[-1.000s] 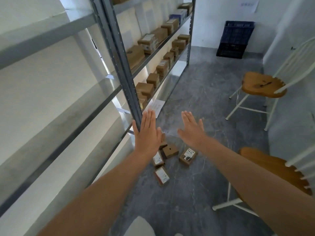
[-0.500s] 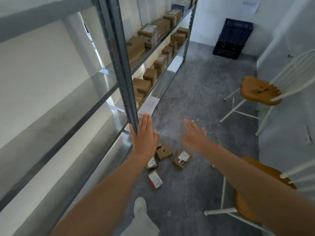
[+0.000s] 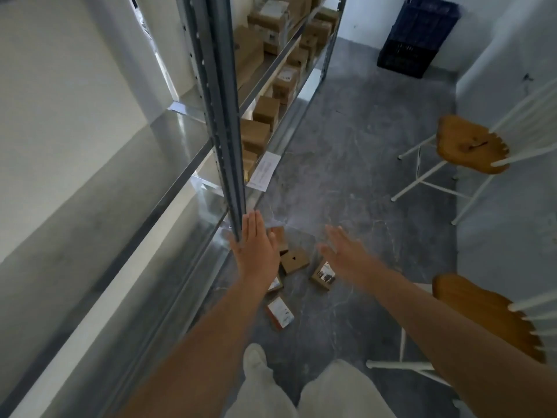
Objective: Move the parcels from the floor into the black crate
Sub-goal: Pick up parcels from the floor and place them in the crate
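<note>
I'm holding my left hand flat and empty beside the shelving post, my right hand spread and empty. The parcels are lying below on the floor, which is running open to the black crate.

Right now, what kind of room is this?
Probably a small parcel storeroom: metal shelving stacked with cardboard boxes, loose parcels on the grey floor, a black crate in the far corner.
</note>
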Demonstrator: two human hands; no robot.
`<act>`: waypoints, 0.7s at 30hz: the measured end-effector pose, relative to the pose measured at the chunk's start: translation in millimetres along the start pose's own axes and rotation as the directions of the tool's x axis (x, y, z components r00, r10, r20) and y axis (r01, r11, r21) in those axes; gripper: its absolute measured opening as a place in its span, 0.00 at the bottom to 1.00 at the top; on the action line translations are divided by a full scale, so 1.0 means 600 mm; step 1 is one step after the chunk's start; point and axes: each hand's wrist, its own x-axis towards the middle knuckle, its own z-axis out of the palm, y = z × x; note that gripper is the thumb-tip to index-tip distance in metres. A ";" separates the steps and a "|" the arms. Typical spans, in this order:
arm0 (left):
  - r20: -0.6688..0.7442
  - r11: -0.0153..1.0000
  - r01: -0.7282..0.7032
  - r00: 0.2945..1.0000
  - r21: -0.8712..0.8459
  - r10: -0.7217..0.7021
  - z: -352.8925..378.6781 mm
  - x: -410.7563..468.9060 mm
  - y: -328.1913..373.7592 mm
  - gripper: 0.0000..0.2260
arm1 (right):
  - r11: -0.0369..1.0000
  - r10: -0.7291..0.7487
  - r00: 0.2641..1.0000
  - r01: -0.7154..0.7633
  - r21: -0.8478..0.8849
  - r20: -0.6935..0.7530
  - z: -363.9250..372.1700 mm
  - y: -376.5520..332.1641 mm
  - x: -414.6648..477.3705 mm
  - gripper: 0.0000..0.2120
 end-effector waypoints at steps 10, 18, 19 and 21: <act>0.133 0.987 0.148 0.981 -0.060 -0.139 0.092 0.026 -0.034 0.26 | 0.997 0.062 0.996 -0.064 0.037 0.069 0.088 0.059 0.106 0.27; 0.229 0.925 0.380 0.902 -0.023 -0.365 0.251 -0.015 -0.141 0.24 | 0.974 0.160 0.952 -0.194 0.113 0.259 0.255 0.157 0.171 0.28; 0.250 0.896 0.440 0.875 -0.059 -0.414 0.275 -0.015 -0.150 0.24 | 0.967 0.187 0.943 -0.227 0.119 0.274 0.280 0.175 0.183 0.28; 0.291 0.838 0.538 0.819 -0.090 -0.494 0.326 -0.010 -0.165 0.25 | 0.945 0.255 0.921 -0.301 0.124 0.294 0.331 0.208 0.210 0.26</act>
